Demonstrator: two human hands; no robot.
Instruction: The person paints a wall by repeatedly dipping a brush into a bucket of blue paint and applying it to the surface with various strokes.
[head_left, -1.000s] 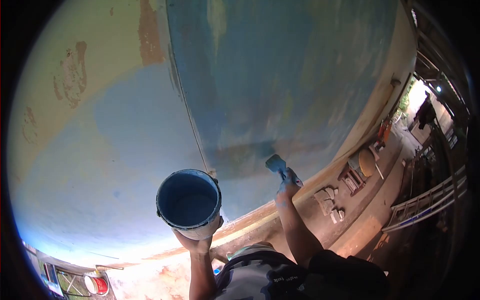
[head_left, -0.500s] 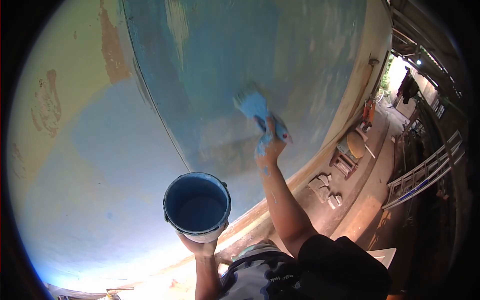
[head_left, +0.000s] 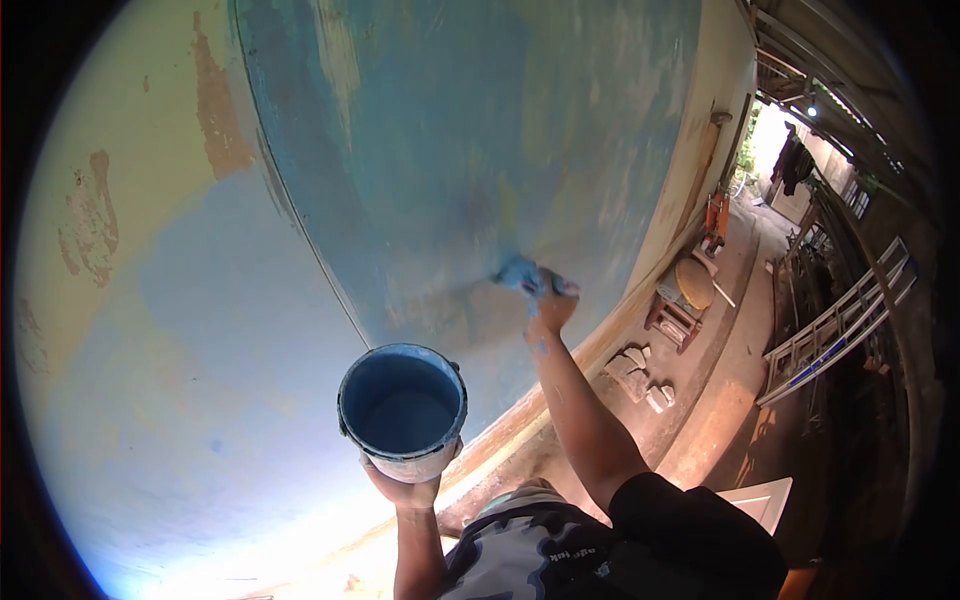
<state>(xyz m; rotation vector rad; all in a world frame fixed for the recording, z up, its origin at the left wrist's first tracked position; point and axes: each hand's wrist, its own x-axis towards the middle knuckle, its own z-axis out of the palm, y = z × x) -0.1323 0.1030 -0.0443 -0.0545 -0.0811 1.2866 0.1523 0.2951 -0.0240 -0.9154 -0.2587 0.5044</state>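
Observation:
A bucket (head_left: 402,467) with blue paint inside rests in my left hand (head_left: 405,490), which supports it from below, its fingers around the lower sides. My right hand (head_left: 548,307), streaked with blue paint, grips a wide paintbrush (head_left: 519,275) against or very near the darker blue-green part of the wall (head_left: 440,150); motion blurs the brush, and whether its bristles touch the wall is unclear. To the left, past a thin dark vertical line, the wall is light blue (head_left: 230,300) with yellow-green above and brown peeled patches.
Broken pale blocks (head_left: 632,375), a small wooden stool (head_left: 674,325) and a round tan object (head_left: 694,284) are on the ground to the right. Farther right a metal ladder (head_left: 840,330) leans. A white panel (head_left: 760,500) is behind my right shoulder.
My right hand and the brush have moved down the wall. The bucket in my left hand sits slightly farther right in view, and the background has shifted a little left.

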